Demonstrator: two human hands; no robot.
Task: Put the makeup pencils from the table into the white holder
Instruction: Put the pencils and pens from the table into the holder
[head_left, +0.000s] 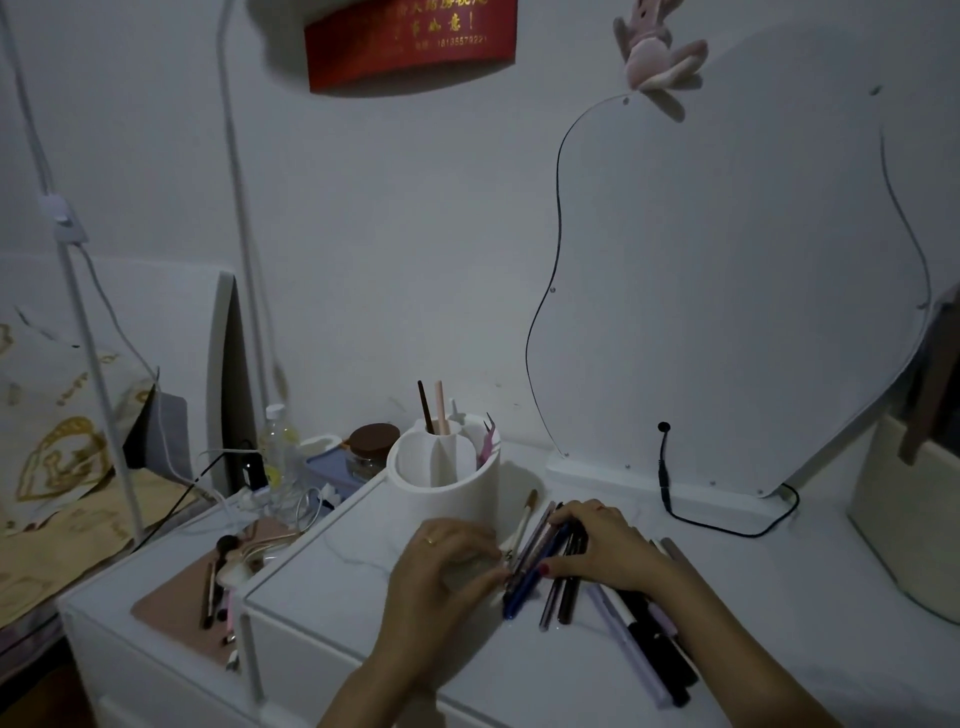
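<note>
A round white holder (445, 491) with inner dividers stands on the white table (779, 649). A brown pencil (424, 408) and a pink pencil (441, 410) stand in its back compartment. Several makeup pencils (550, 587) lie bunched on the table just right of the holder, among them a blue one (524, 592). My left hand (441, 561) and my right hand (602, 545) press on this bunch from both sides, fingertips gripping the pencils. More pencils (644, 649) lie under my right forearm.
A large curvy mirror (727, 270) stands behind with a black cable (727, 530) trailing on the table. A cream bag (904, 519) is at the right. Left, a lower surface holds a pink mat with brushes (208, 597), a bottle (278, 447) and a jar (371, 447).
</note>
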